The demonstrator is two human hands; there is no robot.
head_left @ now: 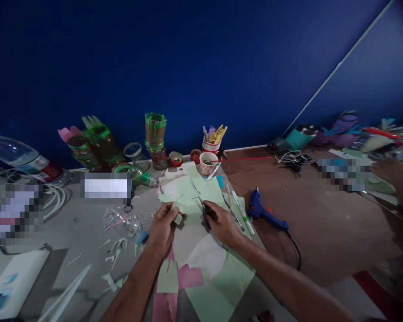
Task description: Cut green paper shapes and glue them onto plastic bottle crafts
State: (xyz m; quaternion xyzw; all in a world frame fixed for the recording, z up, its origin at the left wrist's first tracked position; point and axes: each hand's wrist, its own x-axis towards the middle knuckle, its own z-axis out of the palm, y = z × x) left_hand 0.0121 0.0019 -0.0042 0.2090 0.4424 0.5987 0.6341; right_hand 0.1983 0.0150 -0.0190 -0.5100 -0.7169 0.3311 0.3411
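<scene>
My left hand (161, 226) is closed on a small piece of pale green paper (178, 218), pinched between thumb and fingers. In my right hand (221, 223) is a pair of scissors (197, 191), its dark handles in my fingers and its metal blades pointing up and away. The blades lie apart from the held piece, over a larger green paper sheet (184, 185). Below my hands are a white paper piece (208, 257), pink paper (190, 276) and a green cutout with slits (168, 276). My right palm hides part of the scissor handles.
A blue glue gun (267, 212) with its cord lies to the right, beside a white marker (243, 212). Paper cups (208, 165), painted bottle pieces (155, 134) and a large plastic bottle (23, 156) stand along the wall. Another person's hand (389, 174) is at far right.
</scene>
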